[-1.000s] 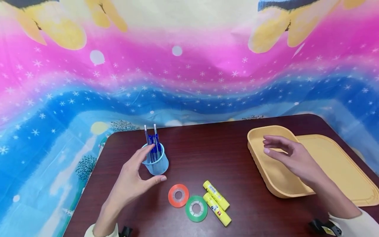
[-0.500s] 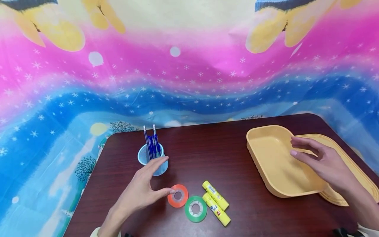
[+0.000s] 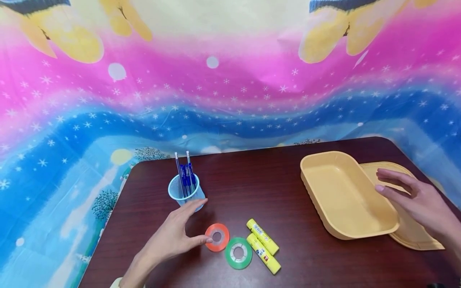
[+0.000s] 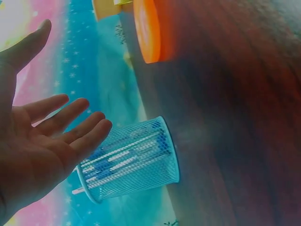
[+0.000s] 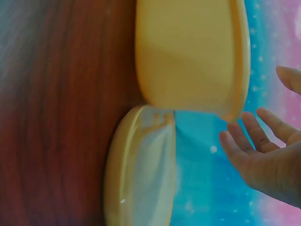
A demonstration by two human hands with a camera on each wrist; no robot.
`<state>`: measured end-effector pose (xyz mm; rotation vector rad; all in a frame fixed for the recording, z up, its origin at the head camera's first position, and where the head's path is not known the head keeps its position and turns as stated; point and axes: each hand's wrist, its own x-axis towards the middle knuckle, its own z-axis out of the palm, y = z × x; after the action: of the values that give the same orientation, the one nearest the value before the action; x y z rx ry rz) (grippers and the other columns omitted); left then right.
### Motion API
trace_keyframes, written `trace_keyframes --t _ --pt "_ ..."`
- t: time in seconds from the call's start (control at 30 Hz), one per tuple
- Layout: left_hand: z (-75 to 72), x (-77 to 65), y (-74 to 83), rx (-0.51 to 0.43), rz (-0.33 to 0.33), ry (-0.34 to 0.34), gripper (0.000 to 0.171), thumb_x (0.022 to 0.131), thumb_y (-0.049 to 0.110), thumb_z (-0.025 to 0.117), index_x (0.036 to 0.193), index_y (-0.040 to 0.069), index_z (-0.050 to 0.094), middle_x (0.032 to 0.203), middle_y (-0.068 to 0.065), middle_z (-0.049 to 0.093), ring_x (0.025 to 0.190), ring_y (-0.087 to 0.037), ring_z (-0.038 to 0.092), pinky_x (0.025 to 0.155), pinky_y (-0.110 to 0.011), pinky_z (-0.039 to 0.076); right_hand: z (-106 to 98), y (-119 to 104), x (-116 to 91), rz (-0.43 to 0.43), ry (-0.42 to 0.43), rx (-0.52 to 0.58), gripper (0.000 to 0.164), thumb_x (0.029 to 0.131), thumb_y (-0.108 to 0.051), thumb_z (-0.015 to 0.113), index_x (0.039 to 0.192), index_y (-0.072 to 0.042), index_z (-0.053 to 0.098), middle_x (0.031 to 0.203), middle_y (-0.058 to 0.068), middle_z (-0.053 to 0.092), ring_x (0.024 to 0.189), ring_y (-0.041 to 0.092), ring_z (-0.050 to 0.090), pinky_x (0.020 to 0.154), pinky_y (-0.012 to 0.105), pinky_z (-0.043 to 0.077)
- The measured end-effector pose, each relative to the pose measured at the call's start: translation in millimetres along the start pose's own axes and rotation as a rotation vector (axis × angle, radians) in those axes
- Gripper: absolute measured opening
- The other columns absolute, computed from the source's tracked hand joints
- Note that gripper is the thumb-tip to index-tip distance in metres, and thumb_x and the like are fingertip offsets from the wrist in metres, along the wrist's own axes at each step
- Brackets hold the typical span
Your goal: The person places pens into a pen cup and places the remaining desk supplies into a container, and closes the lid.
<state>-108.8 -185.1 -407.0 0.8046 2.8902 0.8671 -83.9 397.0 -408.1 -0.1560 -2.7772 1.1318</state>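
My left hand (image 3: 171, 234) hovers with fingers spread and holds nothing. Its thumb overlaps the edge of an orange tape roll (image 3: 224, 239) in the head view, and its fingers overlap the front of a light blue mesh pen cup (image 3: 183, 193). Blue pens (image 3: 187, 175) and two pencils stand in that cup. On the right, my right hand (image 3: 417, 200), also holding nothing, is over a yellow lid (image 3: 414, 230), just beside the yellow plastic box (image 3: 349, 200). In the right wrist view its relaxed fingers (image 5: 256, 129) come close to the box's rim.
A green tape roll (image 3: 238, 262) lies next to the orange one. Two yellow glue sticks (image 3: 264, 254) lie side by side to its right. All stand on a dark wooden table (image 3: 248, 184), with a patterned cloth (image 3: 230, 92) hanging behind it.
My right hand has moved right, from over the box to over the lid. My left hand has drawn back from the pen cup toward the orange tape roll.
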Motion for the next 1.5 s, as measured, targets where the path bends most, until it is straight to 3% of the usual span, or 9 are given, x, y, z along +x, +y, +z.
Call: trace_keyframes --t 0.33,0.67,0.97,1.27,1.5 --pt "4.1 0.0 -8.1 -0.030 -0.004 -0.039 0.088 0.072 0.047 0.087 0.148 0.028 0.046 0.147 0.007 0.051 0.137 -0.018 0.049 0.106 -0.045 0.047 -2 31 5 -0.018 -0.089 0.023 0.059 0.099 -0.033 0.062 0.153 -0.023 0.041 0.130 -0.029 0.046 0.103 -0.032 0.041 0.072 0.000 0.042" --pt "12.3 3.8 -19.7 -0.060 -0.009 -0.099 0.085 0.074 0.047 0.086 0.147 0.020 0.050 0.145 0.005 0.053 0.132 -0.016 0.052 0.102 -0.042 0.051 8 55 4 0.037 -0.217 0.070 0.062 0.104 -0.038 0.050 0.159 -0.019 0.026 0.150 -0.015 0.035 0.104 -0.031 0.036 0.071 0.009 0.050" --pt "23.9 5.9 -26.8 -0.044 0.074 -0.116 0.081 0.073 0.042 0.088 0.141 0.013 0.055 0.140 0.006 0.056 0.132 -0.015 0.051 0.107 -0.043 0.046 13 52 3 0.021 -0.245 0.141 0.060 0.106 -0.031 0.047 0.158 -0.009 0.025 0.134 -0.028 0.040 0.102 -0.025 0.047 0.071 0.017 0.056" --pt "27.9 8.4 -25.8 -0.054 0.089 -0.180 0.084 0.069 0.043 0.090 0.139 0.013 0.056 0.137 0.007 0.058 0.130 -0.013 0.052 0.109 -0.042 0.045 16 58 -5 0.051 -0.292 0.117 0.062 0.106 -0.039 0.044 0.160 -0.024 0.019 0.153 -0.015 0.028 0.104 -0.032 0.034 0.074 0.008 0.049" --pt "33.1 10.1 -22.3 -0.004 0.115 -0.234 0.080 0.066 0.039 0.092 0.136 0.016 0.060 0.130 0.009 0.060 0.121 -0.012 0.053 0.103 -0.039 0.048 18 56 -6 0.007 -0.279 0.155 0.059 0.106 -0.031 0.047 0.159 -0.021 0.024 0.143 -0.025 0.035 0.108 -0.029 0.039 0.075 0.011 0.052"
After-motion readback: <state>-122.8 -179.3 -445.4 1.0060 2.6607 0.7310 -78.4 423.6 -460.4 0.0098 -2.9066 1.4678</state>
